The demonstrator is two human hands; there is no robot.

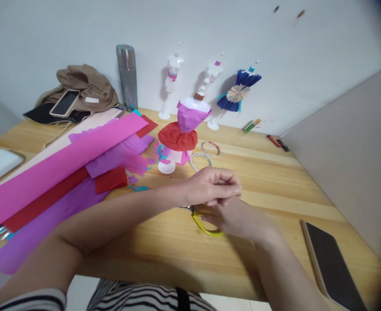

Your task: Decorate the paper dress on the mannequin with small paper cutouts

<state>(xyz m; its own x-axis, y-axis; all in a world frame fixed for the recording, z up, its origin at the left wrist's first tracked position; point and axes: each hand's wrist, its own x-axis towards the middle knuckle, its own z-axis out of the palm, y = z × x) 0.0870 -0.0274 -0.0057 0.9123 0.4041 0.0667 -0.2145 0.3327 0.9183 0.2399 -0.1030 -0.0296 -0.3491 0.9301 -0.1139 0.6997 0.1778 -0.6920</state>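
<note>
While bent over the table [274, 172], holds left hand [212, 188] curled shut (nothing seen in it) just over half-hidden right hand [242, 220], grip there hard to tell, yellow scissors [206, 226] at its fingertips, blades pointing left.

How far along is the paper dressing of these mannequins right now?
Done: the front mannequin wears a purple bodice and red skirt; another at the back wears a blue dress. In hand: left hand lies over right hand, by the yellow-handled scissors; what their grip holds is hidden. Left: two white mannequins at the back look nearly bare, and crepe paper sheets lie spread on the table.
</note>
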